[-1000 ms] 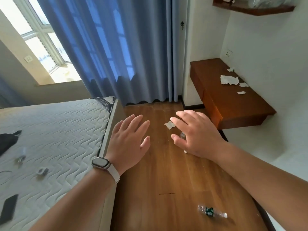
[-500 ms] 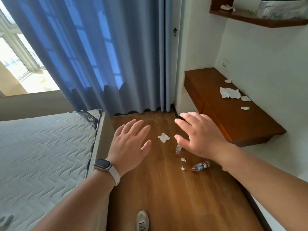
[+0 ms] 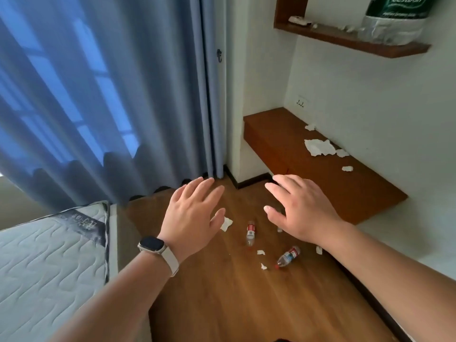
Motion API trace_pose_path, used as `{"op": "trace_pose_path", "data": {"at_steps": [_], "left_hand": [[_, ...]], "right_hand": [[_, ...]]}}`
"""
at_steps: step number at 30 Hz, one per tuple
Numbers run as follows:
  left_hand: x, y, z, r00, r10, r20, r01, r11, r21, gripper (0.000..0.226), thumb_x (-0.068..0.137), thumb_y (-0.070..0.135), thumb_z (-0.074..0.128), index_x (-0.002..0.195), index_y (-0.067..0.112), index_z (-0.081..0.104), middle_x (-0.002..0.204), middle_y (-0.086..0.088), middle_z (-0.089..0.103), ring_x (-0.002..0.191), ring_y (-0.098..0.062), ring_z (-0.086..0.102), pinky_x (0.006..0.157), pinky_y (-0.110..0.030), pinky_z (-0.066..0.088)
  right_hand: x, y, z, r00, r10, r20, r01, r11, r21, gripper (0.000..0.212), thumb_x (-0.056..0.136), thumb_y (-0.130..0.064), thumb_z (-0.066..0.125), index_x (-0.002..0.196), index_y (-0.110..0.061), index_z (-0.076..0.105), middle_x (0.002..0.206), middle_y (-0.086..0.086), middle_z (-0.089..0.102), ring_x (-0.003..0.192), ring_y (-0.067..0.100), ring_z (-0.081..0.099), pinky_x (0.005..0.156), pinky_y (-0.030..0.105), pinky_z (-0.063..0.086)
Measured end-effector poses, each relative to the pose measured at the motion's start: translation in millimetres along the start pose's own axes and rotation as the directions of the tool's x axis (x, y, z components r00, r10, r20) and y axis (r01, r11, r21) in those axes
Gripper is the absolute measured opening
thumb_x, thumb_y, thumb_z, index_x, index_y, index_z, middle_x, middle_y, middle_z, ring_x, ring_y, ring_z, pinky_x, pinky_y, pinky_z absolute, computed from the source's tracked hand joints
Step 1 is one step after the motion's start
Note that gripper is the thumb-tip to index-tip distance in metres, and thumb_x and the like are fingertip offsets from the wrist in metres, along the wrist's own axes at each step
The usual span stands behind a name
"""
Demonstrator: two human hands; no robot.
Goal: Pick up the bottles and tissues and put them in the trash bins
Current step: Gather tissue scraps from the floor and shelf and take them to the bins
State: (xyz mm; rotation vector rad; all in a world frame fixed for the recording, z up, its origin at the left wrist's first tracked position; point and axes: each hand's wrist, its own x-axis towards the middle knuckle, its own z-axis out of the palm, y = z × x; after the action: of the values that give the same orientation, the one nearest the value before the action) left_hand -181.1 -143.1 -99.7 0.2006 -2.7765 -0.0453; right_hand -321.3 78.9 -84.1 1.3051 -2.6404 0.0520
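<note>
Two bottles lie on the brown wooden floor (image 3: pixel 222 304): a clear plastic bottle with a red cap (image 3: pixel 287 257) and a clear plastic bottle with a red label (image 3: pixel 251 233). Small white tissue scraps (image 3: pixel 260 252) lie near them. More torn white tissues (image 3: pixel 319 147) sit on the brown wooden table (image 3: pixel 278 134). The left hand (image 3: pixel 195 213) and right hand (image 3: pixel 301 211) hover above, fingers spread apart, holding nothing. No trash bin shows. I think nothing is picked up yet.

The wooden floor (image 3: pixel 234 304) carries two bottles (image 3: pixel 250 232) and tissue scraps (image 3: pixel 226 223) (the low bench (image 3: pixel 283 149) holds more tissues (image 3: pixel 319 147)).
</note>
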Motion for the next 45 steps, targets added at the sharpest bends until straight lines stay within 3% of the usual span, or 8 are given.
{"op": "trace_pose_path", "data": {"at_steps": [14,25,31,38,45], "left_hand": [[158,4,90,0.977,0.146,0.156,-0.141,0.989,-0.04,0.046,0.096,0.047,0.048,0.137,0.028,0.051,0.144,0.002,0.052,0.137,-0.026,0.043,0.108,-0.047,0.039],[325,57,148,0.935,0.256,0.246,-0.258,0.966,-0.028,0.046,0.097,0.046,0.044,0.141,0.033,0.043,0.15,0.005,0.043,0.141,-0.022,0.035,0.114,-0.043,0.028],[371,75,173,0.881,0.336,0.333,-0.333,0.941,-0.066,0.053,0.1,0.052,0.03,0.15,0.035,0.025,0.16,0.007,0.023,0.148,-0.018,0.017,0.12,-0.042,0.014],[428,92,215,0.813,0.478,0.331,-0.46,0.877,-0.137,0.054,0.1,0.055,0.031,0.148,0.032,0.034,0.157,0.004,0.032,0.146,-0.021,0.026,0.118,-0.044,0.019],[495,109,273,0.706,0.624,0.335,-0.575,0.781,-0.245,0.056,0.096,0.061,0.034,0.144,0.033,0.041,0.154,0.004,0.039,0.143,-0.021,0.032,0.115,-0.041,0.022]], "right_hand": [[88,110,66,0.971,0.219,0.097,-0.222,0.975,0.024,0.058,0.094,-0.057,0.032,0.135,-0.021,0.053,0.14,0.004,0.052,0.13,0.025,0.046,0.103,0.041,0.041],[150,243,93,0.909,0.365,0.199,-0.376,0.926,0.021,0.063,0.094,-0.065,0.021,0.144,-0.03,0.038,0.152,-0.004,0.036,0.141,0.021,0.031,0.113,0.039,0.026],[152,278,101,0.849,0.452,0.274,-0.479,0.877,0.039,0.063,0.094,-0.065,0.018,0.148,-0.033,0.028,0.158,-0.005,0.025,0.145,0.02,0.02,0.116,0.04,0.018],[151,313,117,0.766,0.564,0.307,-0.595,0.804,0.008,0.063,0.094,-0.065,0.019,0.147,-0.032,0.029,0.157,-0.004,0.026,0.145,0.02,0.022,0.116,0.042,0.02],[153,334,138,0.609,0.726,0.321,-0.754,0.655,-0.051,0.06,0.095,-0.063,0.021,0.145,-0.032,0.033,0.155,-0.005,0.032,0.143,0.019,0.028,0.116,0.04,0.022]]}}
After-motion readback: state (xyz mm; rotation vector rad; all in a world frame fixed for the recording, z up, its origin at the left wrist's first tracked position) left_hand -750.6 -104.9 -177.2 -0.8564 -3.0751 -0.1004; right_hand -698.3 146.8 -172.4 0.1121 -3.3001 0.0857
